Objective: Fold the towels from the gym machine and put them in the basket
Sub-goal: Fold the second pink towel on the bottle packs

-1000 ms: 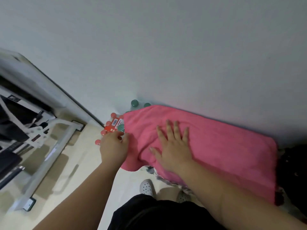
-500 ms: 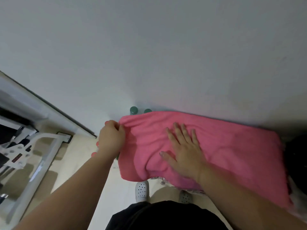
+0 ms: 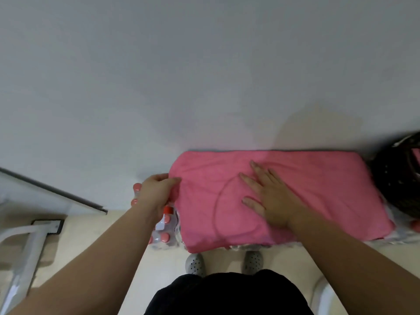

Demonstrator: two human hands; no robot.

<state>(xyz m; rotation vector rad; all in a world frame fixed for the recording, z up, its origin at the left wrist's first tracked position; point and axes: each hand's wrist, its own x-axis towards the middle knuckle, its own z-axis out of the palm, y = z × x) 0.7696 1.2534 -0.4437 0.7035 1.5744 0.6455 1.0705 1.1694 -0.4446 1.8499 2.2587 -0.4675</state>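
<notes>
While pink towel lies flat under R hand, fingers spread wide | L hand fingers pinch its left edge

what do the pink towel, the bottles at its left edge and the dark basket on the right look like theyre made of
Pink towel: soft matte cloth, likely terry or microfibre; it creases and dents under the right hand. Bottles: clear glossy plastic with red caps, seemingly shrink-wrapped. Basket: dark, dotted with small holes, probably rigid plastic; blurred, so unsure.

pink towel, red-capped bottles, grey dotted shoes, black perforated basket, white wall.
</notes>
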